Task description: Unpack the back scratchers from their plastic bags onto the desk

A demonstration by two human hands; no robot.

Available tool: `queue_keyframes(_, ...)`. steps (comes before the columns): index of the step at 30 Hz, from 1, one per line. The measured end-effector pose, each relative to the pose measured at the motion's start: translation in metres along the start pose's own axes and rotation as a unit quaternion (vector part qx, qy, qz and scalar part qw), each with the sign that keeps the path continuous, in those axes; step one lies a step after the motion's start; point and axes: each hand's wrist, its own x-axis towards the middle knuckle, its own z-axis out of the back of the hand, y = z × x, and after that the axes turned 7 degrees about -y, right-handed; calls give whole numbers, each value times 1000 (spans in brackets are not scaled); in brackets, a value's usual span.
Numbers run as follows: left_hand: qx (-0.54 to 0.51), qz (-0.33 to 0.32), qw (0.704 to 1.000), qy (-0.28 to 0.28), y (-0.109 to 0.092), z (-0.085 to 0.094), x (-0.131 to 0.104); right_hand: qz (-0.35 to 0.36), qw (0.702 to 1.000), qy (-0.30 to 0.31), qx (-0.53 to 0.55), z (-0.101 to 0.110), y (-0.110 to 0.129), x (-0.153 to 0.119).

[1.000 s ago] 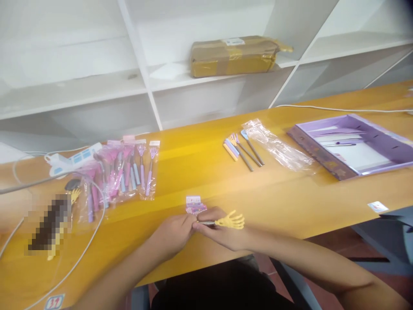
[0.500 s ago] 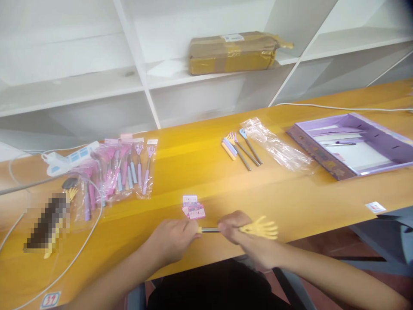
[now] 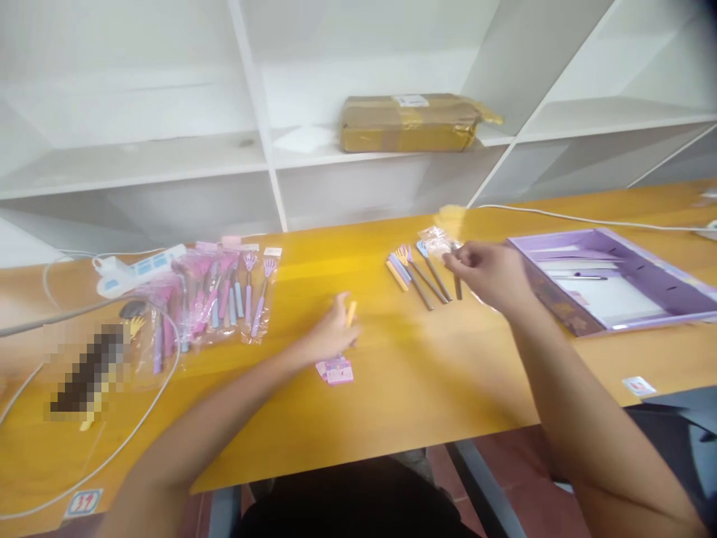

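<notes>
My left hand (image 3: 334, 331) is closed on a short yellow handle (image 3: 351, 314), just above some small pink cards (image 3: 339, 371) on the table. Farther right, my right hand (image 3: 485, 273) pinches a dark metal rod with a blurred yellow hand-shaped head (image 3: 449, 218), beside a clear plastic bag (image 3: 434, 240). Left of it lie a blue-headed rod (image 3: 434, 267), other rods with yellow and purple heads (image 3: 413, 275), and loose yellow and blue handles (image 3: 396, 274).
Bagged pink, purple and blue scratchers (image 3: 216, 288) lie at the left, by a white power strip (image 3: 140, 270) and a looping cable. An open purple box (image 3: 672, 278) stands at the right. A taped carton (image 3: 408, 127) rests on the shelf.
The yellow scratcher has come apart between my hands. My right hand has moved up and right with the headed rod; my left hand has risen with the yellow handle.
</notes>
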Motion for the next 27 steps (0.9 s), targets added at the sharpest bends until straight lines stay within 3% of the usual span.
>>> queue_keyframes(4,-8,-5,997,-73,-20,-41,68,-28,979,78,-186,-58,-28,25)
queue_keyframes(6,5,-18,995,-101,-22,-48,79,-24,963,127,-238,-76,-44,28)
queue_keyframes(8,13,-35,993,-115,-18,-44,76,-8,945,162,-284,-86,-58,25)
queue_keyframes(11,18,-59,989,-135,-5,-18,55,18,933,168,-317,-92,-73,15)
queue_keyframes(14,31,-78,980,-178,9,32,31,31,937,143,-317,-92,-84,6)
queue_keyframes(17,150,-117,942,-276,26,94,15,29,936,131,-325,-92,-92,3)
queue_keyframes(20,279,-76,888,-358,46,143,8,30,938,127,-322,-95,-95,2)
queue_keyframes(23,406,-28,843,-351,65,159,8,44,948,103,-298,-97,-94,-1)
queue_keyframes(27,519,2,794,-318,73,146,12,62,963,27,-263,-96,-87,-6)
